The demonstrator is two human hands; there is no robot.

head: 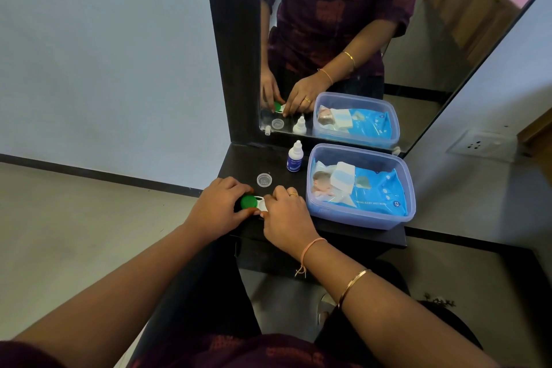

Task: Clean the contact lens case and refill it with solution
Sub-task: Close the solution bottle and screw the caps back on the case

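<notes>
Contact lens case (254,203) sits on the black dresser shelf (358,236), near its front left edge, between both hands. Left hand (219,206) curled around the green screw cap (248,202), thumb and fingers pinching its rim; whether it is turning cannot be told. Right hand (286,215) partly closed, fingertips pressing the white body of the case down at its right end; the right well is hidden under the fingers. A clear round lid (264,180) lies loose on the shelf just behind the hands. Small solution bottle (295,157) stands upright farther back, capped, near the mirror (343,24). Translucent plastic tub (358,188) holding a blue pack of baby wet wipes (361,191) sits to the right, apart from the case. Judgement: case is light, rigid plastic, likely smooth and prone to skidding on the shelf, more so if wet. Best hold looks to be the white bridge and far well, pinned flat, while the cap is gripped by its rim. Bottle is probably soft-walled; squeeze gently.
</notes>
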